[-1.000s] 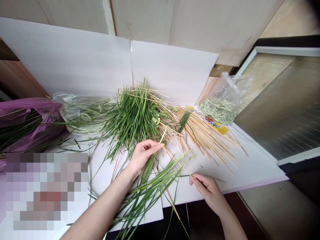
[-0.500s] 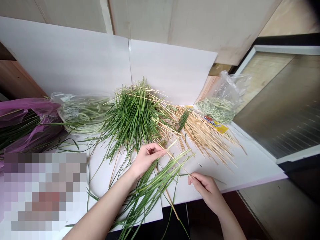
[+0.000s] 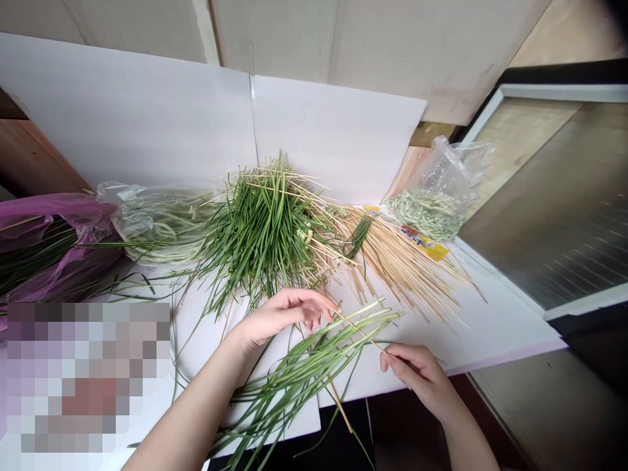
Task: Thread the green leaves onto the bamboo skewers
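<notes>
Looking over the person's shoulder, you'd see a white board (image 3: 471,327) serving as the tabletop, with a white panel (image 3: 127,111) standing behind it. A big heap of green blades (image 3: 267,242) sits near the board's back edge, toward the middle. To its right, a fan of bamboo skewers (image 3: 397,268) spreads toward the right edge, lying over a yellow printed packet (image 3: 424,247). A clear plastic bag of pale green cuttings (image 3: 432,209) sits at the back right corner. Another clear bag (image 3: 161,222) touches the heap's left side, and beyond it is purple plastic wrapping (image 3: 53,222) around dark green blades. A pixelated patch covers the front left corner.

A loose bundle of green stalks (image 3: 304,369) lies across the front edge, just below both hands. The left hand (image 3: 282,317) hovers palm down over the bundle, its fingers (image 3: 314,304) loosely curled, though I can't tell whether they grip anything. The right hand (image 3: 419,373) sits near the front edge, thumb and forefinger pressed together, pinching a thin skewer (image 3: 363,333) that runs up toward the left fingertips.
</notes>
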{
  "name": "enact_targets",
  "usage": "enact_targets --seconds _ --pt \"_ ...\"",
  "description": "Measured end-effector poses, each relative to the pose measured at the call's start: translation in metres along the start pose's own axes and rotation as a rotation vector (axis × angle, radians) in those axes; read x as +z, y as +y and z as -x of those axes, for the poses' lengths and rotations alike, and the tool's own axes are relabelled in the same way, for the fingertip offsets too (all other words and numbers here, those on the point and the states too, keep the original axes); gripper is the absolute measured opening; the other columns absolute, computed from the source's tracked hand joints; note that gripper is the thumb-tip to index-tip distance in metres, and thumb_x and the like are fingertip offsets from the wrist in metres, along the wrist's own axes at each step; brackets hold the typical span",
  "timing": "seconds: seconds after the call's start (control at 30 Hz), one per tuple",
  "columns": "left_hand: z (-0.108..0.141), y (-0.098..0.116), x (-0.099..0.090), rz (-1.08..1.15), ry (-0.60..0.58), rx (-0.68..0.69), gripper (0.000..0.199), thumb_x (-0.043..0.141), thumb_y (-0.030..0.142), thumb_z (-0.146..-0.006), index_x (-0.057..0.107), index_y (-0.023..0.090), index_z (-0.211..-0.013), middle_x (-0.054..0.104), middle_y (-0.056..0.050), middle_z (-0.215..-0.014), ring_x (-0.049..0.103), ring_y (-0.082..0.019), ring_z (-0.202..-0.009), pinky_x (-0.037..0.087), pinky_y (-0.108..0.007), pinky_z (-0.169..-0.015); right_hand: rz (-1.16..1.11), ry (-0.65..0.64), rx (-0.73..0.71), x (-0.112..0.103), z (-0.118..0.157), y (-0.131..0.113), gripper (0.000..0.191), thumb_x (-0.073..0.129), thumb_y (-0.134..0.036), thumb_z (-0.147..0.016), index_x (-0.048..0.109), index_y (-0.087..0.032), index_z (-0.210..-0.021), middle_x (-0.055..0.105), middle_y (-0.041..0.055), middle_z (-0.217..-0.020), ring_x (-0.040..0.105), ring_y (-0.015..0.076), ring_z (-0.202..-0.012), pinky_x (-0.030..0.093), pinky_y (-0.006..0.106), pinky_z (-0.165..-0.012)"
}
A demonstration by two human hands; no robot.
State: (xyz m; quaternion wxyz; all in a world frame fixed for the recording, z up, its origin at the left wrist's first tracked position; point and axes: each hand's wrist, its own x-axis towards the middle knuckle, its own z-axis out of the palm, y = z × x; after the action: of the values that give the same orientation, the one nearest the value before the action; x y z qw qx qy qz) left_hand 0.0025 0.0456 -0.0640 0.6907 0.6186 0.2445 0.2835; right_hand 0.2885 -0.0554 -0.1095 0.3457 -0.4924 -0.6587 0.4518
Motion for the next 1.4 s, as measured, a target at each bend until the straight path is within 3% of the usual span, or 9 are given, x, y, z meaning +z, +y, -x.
enact_targets --seconds 0.1,0.2,0.3,0.37,0.47,0.57,0.77,1.03,1.4 --pt "-0.003 -0.006 0.001 -0.262 0.103 0.004 0.026 0.056 0.028 -0.087 0.069 0.018 -0.107 0.069 -0.008 -0.092 0.061 -0.018 -0.073 0.049 -0.03 -0.067 -0.031 -0.021 -0.03 -0.002 0.001 0.0 0.038 0.047 -0.041 -0.099 0.06 -0.017 -0.072 0.04 -0.003 -0.06 0.028 0.0112 -0.051 0.021 0.026 -0.048" --pt "-0.012 -0.02 0.015 -0.802 0.279 0.009 0.021 0.061 0.03 -0.085 0.068 0.02 -0.102 0.069 -0.008 -0.095 0.063 -0.023 -0.086 0.048 -0.034 -0.077 -0.044 -0.034 -0.042 0.0 0.0 -0.001 0.036 0.049 -0.039 -0.099 0.06 -0.017 -0.073 0.042 -0.0026 -0.061 0.029 0.0107 -0.05 0.022 0.025 -0.048" --pt "-0.017 -0.03 0.029 -1.178 0.289 -0.01 0.018 0.063 0.033 -0.084 0.069 0.02 -0.096 0.068 -0.009 -0.096 0.063 -0.028 -0.093 0.046 -0.036 -0.077 -0.038 -0.033 -0.044 0.002 0.0 -0.004 0.035 0.049 -0.039 -0.098 0.06 -0.017 -0.073 0.045 -0.0017 -0.063 0.03 0.011 -0.051 0.023 0.025 -0.048" --pt "-0.017 -0.031 0.033 -1.226 0.274 -0.01 0.01 0.061 0.027 -0.084 0.068 0.021 -0.088 0.068 -0.008 -0.089 0.063 -0.026 -0.089 0.045 -0.034 -0.073 -0.03 -0.032 -0.043 0.003 -0.001 -0.004 0.036 0.048 -0.039 -0.099 0.06 -0.017 -0.073 0.045 -0.0015 -0.063 0.03 0.0112 -0.051 0.023 0.025 -0.048" --pt "-0.015 -0.028 0.026 -1.054 0.318 -0.014 0.004 0.062 0.018 -0.079 0.064 0.022 -0.08 0.065 -0.002 -0.078 0.061 -0.02 -0.076 0.041 -0.029 -0.067 -0.027 -0.026 -0.035 0.002 0.0 -0.004 0.036 0.047 -0.039 -0.099 0.06 -0.017 -0.073 0.043 -0.0023 -0.061 0.03 0.0114 -0.051 0.022 0.026 -0.048" --pt "-0.014 -0.023 0.012 -0.675 0.409 -0.005 0.007 0.062 0.017 -0.075 0.06 0.02 -0.081 0.061 0.001 -0.073 0.053 -0.014 -0.063 0.038 -0.026 -0.06 -0.014 -0.01 -0.012 0.001 0.0 -0.003 0.035 0.047 -0.038 -0.099 0.058 -0.018 -0.073 0.039 -0.0033 -0.061 0.03 0.0116 -0.052 0.022 0.026 -0.049" --pt "-0.012 -0.011 -0.007 -0.017 0.594 0.109 0.025 0.072 0.035 -0.077 0.056 0.018 -0.087 0.051 0.004 -0.07 0.041 -0.008 -0.054 0.031 -0.021 -0.05 0.119 0.115 0.069 0.002 -0.001 -0.004 0.033 0.046 -0.039 -0.098 0.058 -0.018 -0.075 0.033 -0.004 -0.063 0.026 0.0128 -0.056 0.021 0.027 -0.053" --pt "-0.013 -0.009 -0.005 0.009 0.676 0.118 0.033 0.076 0.044 -0.075 0.057 0.017 -0.077 0.045 0.006 -0.062 0.036 -0.007 -0.052 0.028 -0.02 -0.047 0.182 0.146 0.101 0.003 -0.002 -0.003 0.037 0.045 -0.045 -0.097 0.059 -0.019 -0.076 0.036 -0.0026 -0.064 0.028 0.0145 -0.057 0.024 0.027 -0.054" --pt "-0.015 -0.012 0.004 0.12 0.626 0.074 0.031 0.08 0.042 -0.071 0.063 0.017 -0.077 0.046 0.005 -0.064 0.034 -0.006 -0.052 0.024 -0.02 -0.047 0.224 0.136 0.096 0.003 -0.002 0.001 0.038 0.043 -0.047 -0.099 0.061 -0.02 -0.079 0.046 -0.0009 -0.065 0.035 0.0152 -0.056 0.028 0.027 -0.054"
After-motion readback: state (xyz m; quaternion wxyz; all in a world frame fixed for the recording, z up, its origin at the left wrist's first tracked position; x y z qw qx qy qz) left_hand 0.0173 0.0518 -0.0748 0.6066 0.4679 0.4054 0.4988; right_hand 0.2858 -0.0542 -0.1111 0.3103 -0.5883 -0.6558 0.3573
